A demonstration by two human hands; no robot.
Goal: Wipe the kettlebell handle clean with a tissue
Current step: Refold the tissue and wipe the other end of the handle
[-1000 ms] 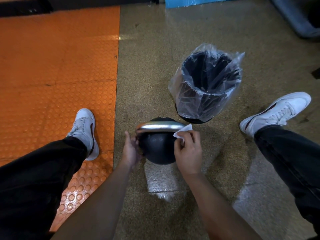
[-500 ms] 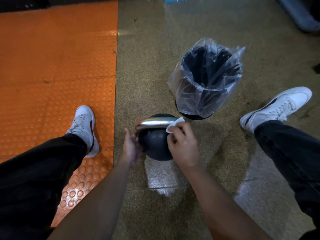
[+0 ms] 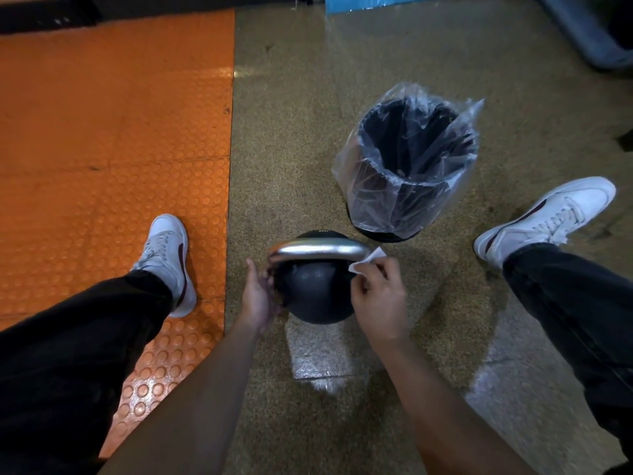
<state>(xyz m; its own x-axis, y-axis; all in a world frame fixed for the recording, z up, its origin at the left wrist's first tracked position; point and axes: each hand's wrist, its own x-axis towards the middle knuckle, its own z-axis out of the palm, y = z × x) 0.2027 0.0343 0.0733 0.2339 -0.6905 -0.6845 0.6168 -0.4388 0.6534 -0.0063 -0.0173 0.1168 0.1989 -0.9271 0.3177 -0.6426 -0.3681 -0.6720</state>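
Head view: the round black kettlebell [image 3: 317,293] sits on the speckled floor [image 3: 291,149], heavy-looking and stable. The left hand [image 3: 257,296] braces its side; the right hand [image 3: 378,296] pinches a soft white tissue [image 3: 368,260] against the smooth silver handle [image 3: 318,252], probably slippery.

The kettlebell [image 3: 317,289] stands upright on the speckled floor, slightly below the centre of the frame. Its body is a black, matte sphere. The handle [image 3: 320,251] is a polished silver bar arching across the top of the body, running left to right in the frame. The tissue [image 3: 368,259] is white, small and crumpled; it lies against the right end of the handle, with one corner projecting toward the upper right.
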